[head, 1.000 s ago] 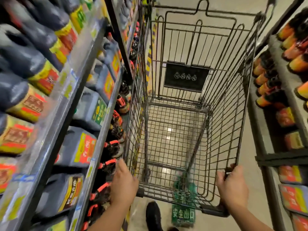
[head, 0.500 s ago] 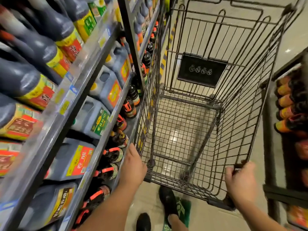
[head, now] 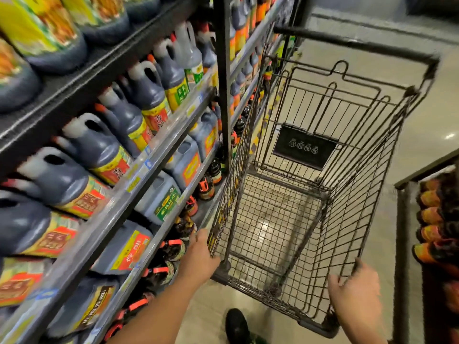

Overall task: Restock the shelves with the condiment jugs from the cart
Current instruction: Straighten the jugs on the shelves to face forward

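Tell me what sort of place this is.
Most likely a supermarket aisle: shelves with price tags, packed with dark sauce jugs, and a wire shopping cart gripped by both the left hand and right hand.

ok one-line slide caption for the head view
Both bare hands, left hand and right hand, grip an empty black wire cart beside stocked shelves.

Both hands, left hand point(head: 198, 259) and right hand point(head: 354, 291), grip the wire cart point(head: 323, 184) beside jug-filled shelves point(head: 139, 175).

The jug labels point(head: 159, 209) are too blurred to read. The left hand's point(head: 198, 259) fingertips hide behind the cart point(head: 323, 194) wire. The shoe point(head: 237, 324) is cut off below.
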Available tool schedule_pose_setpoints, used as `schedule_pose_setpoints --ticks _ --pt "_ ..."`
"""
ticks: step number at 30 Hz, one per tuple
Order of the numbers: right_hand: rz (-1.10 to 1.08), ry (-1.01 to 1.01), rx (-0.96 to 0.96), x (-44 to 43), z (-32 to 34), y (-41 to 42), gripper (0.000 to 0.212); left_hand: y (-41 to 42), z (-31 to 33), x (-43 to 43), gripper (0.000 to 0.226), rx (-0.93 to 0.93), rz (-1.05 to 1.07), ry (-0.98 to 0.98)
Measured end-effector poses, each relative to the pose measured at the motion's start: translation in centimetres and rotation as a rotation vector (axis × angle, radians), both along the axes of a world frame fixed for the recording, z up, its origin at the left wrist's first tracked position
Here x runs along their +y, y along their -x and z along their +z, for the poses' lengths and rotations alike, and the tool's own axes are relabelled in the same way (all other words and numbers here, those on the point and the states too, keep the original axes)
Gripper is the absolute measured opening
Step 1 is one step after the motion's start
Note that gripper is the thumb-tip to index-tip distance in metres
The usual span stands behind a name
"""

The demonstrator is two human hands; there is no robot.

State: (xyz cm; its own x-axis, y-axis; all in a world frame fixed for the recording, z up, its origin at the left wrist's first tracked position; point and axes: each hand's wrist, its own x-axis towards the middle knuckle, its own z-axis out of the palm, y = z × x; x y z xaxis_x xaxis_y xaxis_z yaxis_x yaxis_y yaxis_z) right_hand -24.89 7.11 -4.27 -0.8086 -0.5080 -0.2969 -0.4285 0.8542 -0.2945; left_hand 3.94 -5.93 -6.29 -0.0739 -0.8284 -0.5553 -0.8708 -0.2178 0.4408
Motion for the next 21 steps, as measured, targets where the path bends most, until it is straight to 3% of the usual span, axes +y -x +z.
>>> schedule_pose_setpoints --ticks 5,9,12,15,17,21 --pt "0.453 0.13 0.064 -5.2 4.4 -5.2 0.044 -3.2 6.5 -0.1 0.043 0.102 0.077 0.128" --pt "0.735 0.406 -0.031 -10.0 8.5 -13.0 0.026 -7.7 13.5 1.3 0.017 0.183 0.228 0.276" --pt "0.91 0.647 -0.125 -11.9 13.2 -20.5 0.008 -11.7 18.7 3.4 0.024 0.264 0.352 0.428" --pt "0.998 0.888 -0.145 -11.8 18.4 -27.4 0.013 -15.7 23.8 6.6 0.017 0.227 0.387 0.572" --pt "1.094 1.07 -0.146 -10.5 21.9 -32.2 0.005 -19.0 27.5 9.3 0.02 0.205 0.439 0.69" --pt "1.278 1.315 -0.337 -7.5 27.1 -40.7 0.02 -25.6 33.1 14.8 0.018 0.132 0.549 0.868"
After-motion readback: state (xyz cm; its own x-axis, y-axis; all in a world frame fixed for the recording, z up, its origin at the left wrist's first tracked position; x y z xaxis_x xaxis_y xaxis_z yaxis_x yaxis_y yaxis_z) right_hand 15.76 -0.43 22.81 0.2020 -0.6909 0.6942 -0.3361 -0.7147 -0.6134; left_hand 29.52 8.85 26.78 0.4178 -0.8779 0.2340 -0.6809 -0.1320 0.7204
